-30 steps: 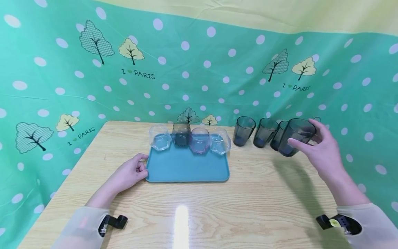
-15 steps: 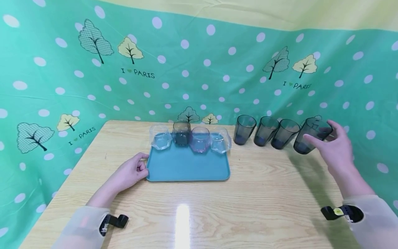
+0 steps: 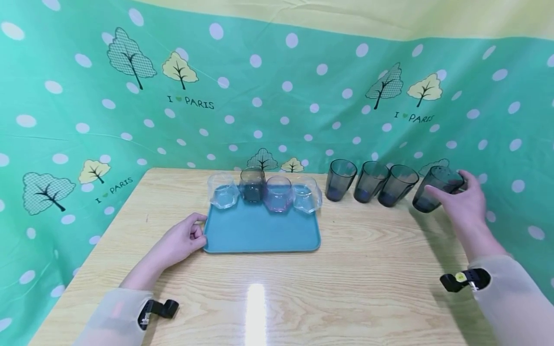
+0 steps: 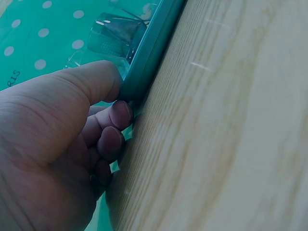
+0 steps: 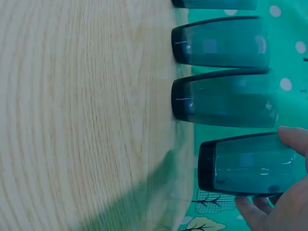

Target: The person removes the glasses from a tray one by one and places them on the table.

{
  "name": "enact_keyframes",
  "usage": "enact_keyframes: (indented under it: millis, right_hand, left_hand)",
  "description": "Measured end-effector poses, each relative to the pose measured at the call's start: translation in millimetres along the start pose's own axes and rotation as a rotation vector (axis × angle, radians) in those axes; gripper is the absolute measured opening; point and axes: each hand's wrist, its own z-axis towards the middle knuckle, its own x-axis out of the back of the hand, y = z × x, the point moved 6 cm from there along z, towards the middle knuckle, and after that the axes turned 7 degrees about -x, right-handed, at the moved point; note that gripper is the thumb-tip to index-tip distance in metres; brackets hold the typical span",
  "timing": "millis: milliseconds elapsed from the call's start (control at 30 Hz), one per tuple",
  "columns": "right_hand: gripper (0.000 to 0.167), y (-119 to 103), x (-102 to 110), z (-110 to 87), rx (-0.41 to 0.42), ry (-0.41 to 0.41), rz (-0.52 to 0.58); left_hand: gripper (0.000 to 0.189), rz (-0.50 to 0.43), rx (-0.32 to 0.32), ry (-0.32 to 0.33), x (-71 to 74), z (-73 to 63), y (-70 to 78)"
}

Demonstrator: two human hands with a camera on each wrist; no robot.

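Note:
My right hand (image 3: 467, 204) grips a dark grey tumbler (image 3: 430, 196) from its right side, thumb toward me and fingers behind. In the right wrist view this tumbler (image 5: 250, 163) stands apart from the others, its base nearer the curtain than theirs. Three matching tumblers (image 3: 398, 186) stand in a row to its left. At the tray's left edge, my left hand (image 3: 183, 240) pinches the blue tray (image 3: 259, 235), thumb (image 4: 103, 79) over the rim and the other fingers curled. Along the tray's far side stand several short glasses, clear ones (image 3: 224, 196), a dark one (image 3: 253, 187) and a pinkish one (image 3: 278, 197).
The light wood table (image 3: 346, 288) carries everything. Behind it and at both sides hangs a green dotted curtain (image 3: 259, 115) with printed trees, close to the tumblers and my right hand. A bright reflection lies on the tabletop near the front.
My right hand has carried the tumbler to the right, away from overlapping the third tumbler in the row, then slightly lower. My left hand and the tray have stayed put.

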Motion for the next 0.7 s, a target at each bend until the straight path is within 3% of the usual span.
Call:
enact_keyframes:
  millis: [333, 700]
  right_hand:
    - [0.12, 11, -14, 18.3, 0.002, 0.009, -0.009]
    - [0.116, 13, -27, 20.1, -0.012, 0.006, 0.005]
  left_hand:
    - [0.061, -0.017, 0.001, -0.001, -1.3, -0.2, -1.4]
    - [0.061, -0.018, 0.012, -0.001, -0.1, -1.1, -0.6]
